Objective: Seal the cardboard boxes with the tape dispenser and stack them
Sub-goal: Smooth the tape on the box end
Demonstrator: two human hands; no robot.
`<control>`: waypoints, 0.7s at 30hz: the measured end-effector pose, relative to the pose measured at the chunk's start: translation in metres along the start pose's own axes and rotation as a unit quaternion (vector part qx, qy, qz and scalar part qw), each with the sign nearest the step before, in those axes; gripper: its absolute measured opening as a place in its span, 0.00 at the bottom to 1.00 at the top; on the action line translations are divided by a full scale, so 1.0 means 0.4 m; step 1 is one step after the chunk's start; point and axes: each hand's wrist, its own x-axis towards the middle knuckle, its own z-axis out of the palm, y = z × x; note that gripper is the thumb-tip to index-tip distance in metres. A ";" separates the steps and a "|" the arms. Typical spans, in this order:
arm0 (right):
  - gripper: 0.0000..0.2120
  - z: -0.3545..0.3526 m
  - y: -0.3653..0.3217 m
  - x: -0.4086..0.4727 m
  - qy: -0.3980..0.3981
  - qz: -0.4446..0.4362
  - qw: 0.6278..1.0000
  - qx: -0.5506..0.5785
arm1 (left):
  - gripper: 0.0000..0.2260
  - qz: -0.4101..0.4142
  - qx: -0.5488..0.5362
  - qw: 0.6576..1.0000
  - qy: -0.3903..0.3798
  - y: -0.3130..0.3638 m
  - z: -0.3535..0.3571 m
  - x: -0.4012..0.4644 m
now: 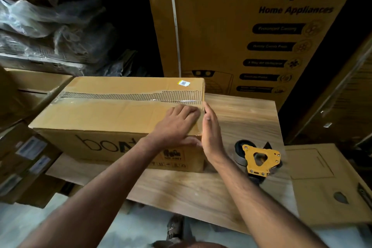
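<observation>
With flat fingers, the left hand [177, 123] and right hand [210, 133] press tape at the cardboard box [112, 115]'s right edge; uneven pressure could wrinkle it.

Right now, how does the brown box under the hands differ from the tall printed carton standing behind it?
The brown cardboard box lies flat on the wooden tabletop; the tall Crompton carton stands upright behind it. The flat box has clear tape along its top seam beside a torn strip; the tall carton has a pale strap running down its face. The tall carton's print is far larger. Both are brown cardboard with dark lettering.
</observation>
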 end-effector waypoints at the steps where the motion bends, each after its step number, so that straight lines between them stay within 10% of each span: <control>1: 0.24 0.004 0.006 -0.001 -0.008 -0.027 0.999 -0.041 | 0.42 0.012 0.021 1.000 0.000 0.002 0.005 -0.002; 14: 0.20 -0.094 0.068 -0.095 -0.024 -0.339 0.888 -0.310 | 0.53 -0.057 0.036 0.994 -0.080 -0.041 0.018 0.037; 21: 0.24 -0.147 0.014 -0.021 -0.100 -0.319 0.871 -0.359 | 0.54 -0.066 0.015 0.994 -0.082 -0.027 0.016 0.033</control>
